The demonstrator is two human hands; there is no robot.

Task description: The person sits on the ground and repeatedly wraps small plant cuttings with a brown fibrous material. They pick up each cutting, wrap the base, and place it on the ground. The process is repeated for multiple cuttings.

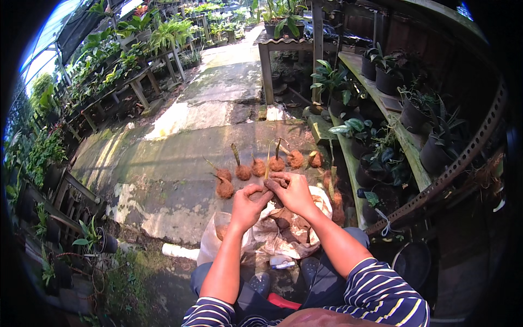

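My left hand [250, 207] and my right hand [296, 195] meet in front of me, their fingers pinched around the base of a thin plant cutting [267, 163]. Its slender pale leaf rises and bends over to the right. Dark soil coats my fingertips; the cutting's base is mostly hidden by them. Beneath my hands lies an open whitish plastic sack [325, 200] holding brown clods of soil [300, 237]. A second pale bag [208, 235] with brown fibre inside stands left of it. Beyond my hands sit several fibre-wrapped root balls [243, 172], with leaves or stems sticking up.
More fibre-wrapped balls [337, 206] stand right of the sack. A small clear container [282, 261] lies near my shoes, and a white pipe [179, 251] at left. Potted plants [388, 79] line a wooden shelf [408, 155] on the right, beside a perforated metal bar [445, 180].
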